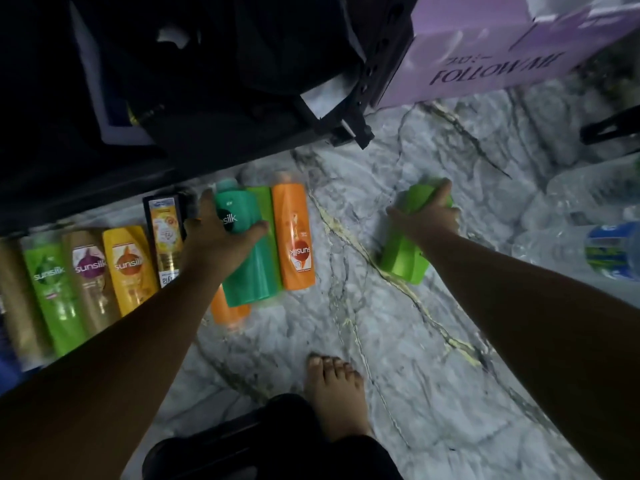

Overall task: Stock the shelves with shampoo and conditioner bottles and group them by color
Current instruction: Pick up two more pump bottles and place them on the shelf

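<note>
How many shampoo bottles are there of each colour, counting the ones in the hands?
Light green plastic bottles: 3, one gripped by the right hand, one mostly hidden
Teal green plastic bottle: 1, held by the left hand
Orange plastic bottles: 2
Yellow plastic bottle: 1
Tan-gold plastic bottles: 2
Black-and-yellow bottle: 1
Total: 10

- Teal bottle [247,251]: label partly covered by the gripping left hand [221,233].
- Beneath it: orange bottle [230,311], only the lower end shows.
- Just right of it: light green bottle [265,206], a narrow strip shows.
- Well right of it: lime bottle [403,254], upper end hidden in the right hand [427,216].
- Far left of it: gold bottle [14,299], cut by the frame edge.
- Far right of it: water bottle [609,251], blurred and cut off.
</note>
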A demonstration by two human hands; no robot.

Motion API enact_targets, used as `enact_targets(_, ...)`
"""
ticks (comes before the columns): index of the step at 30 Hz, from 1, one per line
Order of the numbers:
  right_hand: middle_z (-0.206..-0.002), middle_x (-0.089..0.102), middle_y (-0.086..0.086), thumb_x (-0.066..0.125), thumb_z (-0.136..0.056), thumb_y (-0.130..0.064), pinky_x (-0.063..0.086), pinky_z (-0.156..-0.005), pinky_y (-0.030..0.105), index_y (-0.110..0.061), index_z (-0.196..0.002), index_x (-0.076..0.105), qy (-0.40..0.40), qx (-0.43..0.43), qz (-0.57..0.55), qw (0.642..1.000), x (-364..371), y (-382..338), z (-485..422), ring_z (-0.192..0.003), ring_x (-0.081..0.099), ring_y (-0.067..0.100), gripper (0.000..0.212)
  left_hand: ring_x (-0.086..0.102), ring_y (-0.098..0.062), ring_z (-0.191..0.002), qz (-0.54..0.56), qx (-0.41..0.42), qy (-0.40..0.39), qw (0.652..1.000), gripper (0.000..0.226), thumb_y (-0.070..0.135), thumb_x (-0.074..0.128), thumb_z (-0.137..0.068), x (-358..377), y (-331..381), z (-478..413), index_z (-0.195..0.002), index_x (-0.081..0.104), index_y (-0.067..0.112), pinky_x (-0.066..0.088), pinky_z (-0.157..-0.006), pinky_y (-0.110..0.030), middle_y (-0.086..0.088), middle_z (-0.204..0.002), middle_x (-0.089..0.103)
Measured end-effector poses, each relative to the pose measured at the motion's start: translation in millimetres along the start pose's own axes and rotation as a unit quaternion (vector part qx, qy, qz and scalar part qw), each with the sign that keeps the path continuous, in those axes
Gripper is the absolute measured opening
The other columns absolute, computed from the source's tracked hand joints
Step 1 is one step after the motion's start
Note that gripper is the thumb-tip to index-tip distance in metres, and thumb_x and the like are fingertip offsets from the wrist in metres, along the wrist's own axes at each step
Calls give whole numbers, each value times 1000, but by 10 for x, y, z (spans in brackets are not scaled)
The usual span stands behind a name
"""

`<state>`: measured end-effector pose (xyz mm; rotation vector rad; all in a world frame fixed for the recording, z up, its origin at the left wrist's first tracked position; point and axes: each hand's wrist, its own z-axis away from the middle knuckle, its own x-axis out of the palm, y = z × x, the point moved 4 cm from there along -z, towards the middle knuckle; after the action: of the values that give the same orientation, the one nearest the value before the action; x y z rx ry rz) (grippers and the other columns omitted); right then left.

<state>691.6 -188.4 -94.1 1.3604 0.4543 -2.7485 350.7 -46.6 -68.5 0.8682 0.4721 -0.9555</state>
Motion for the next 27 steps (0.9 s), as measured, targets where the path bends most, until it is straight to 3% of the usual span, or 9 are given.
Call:
enact_targets(3,-142,39,21,77,-70,-63,53,-95,51,-31,-157,-2,4,7,-22,1000,-18,43,33,-120,54,43,121,64,-33,-112,35,10,3,999,103,75,80,-54,-46,2,-10,-141,35,40,56,-94,-51,-4,-129,62)
enact_targets(6,-136,47,18,80,-71,-54,51,-88,43,-19,-153,14,9,-21,-50,998,-62,43,295,-117,57,40,111,65,-28,-107,71,20,11,997,103,66,86,-48,-115,-3,102,-135,36,40,58,-91,-49,-2,-126,60)
enact_targets(9,-124,56,10,85,-66,-38,45,-79,36,-22,-141,31,-3,-75,-89,993,-77,-4,726,-103,60,34,93,67,-20,-102,130,30,3,991,104,53,95,-46,-194,-95,309,-131,36,40,60,-86,-46,3,-120,62)
enact_targets(12,-105,62,-2,84,-66,-24,50,-75,37,-32,-132,35,-61,-132,-84,986,-57,-48,1258,-92,62,30,83,67,-7,-93,169,29,-27,985,92,33,99,-54,-266,-230,638,-128,44,29,59,-76,-34,8,-110,64)
enact_targets(16,-86,64,-16,90,-66,-43,47,-67,29,-32,-115,44,-114,-200,-102,968,33,-125,1977,-82,64,13,68,72,-5,-84,211,32,-52,976,81,21,98,-55,-388,-534,1021,-120,50,23,61,-71,-35,4,-101,68)
enact_targets(19,-90,62,-13,89,-61,-48,50,-76,34,-36,-109,47,-128,-260,-84,953,242,-163,2443,-93,60,19,65,68,-1,-88,241,31,-53,969,82,5,95,-62,-482,-861,1317,-117,42,35,56,-73,-29,2,-107,63)
enact_targets(23,-99,54,-19,87,-56,-32,41,-83,31,-38,-129,50,-210,-356,-29,910,595,-312,3010,-105,43,20,82,64,-14,-114,221,46,-34,974,111,26,98,-53,-646,-1366,1567,-143,34,35,56,-93,-41,5,-126,60)
enact_targets(25,-103,49,-22,87,-54,-26,43,-88,30,-37,-135,48,-244,-399,12,884,745,-351,3236,-109,39,18,91,63,-19,-119,222,50,-19,974,112,33,99,-52,-752,-1610,1622,-145,36,35,56,-97,-49,4,-131,60)
enact_targets(27,-111,50,-15,84,-53,-21,46,-94,30,-38,-141,43,-274,-430,55,858,883,-360,3401,-114,36,15,99,61,-16,-121,220,59,-6,974,109,32,99,-55,-874,-1766,1678,-145,38,35,55,-98,-47,5,-132,58)
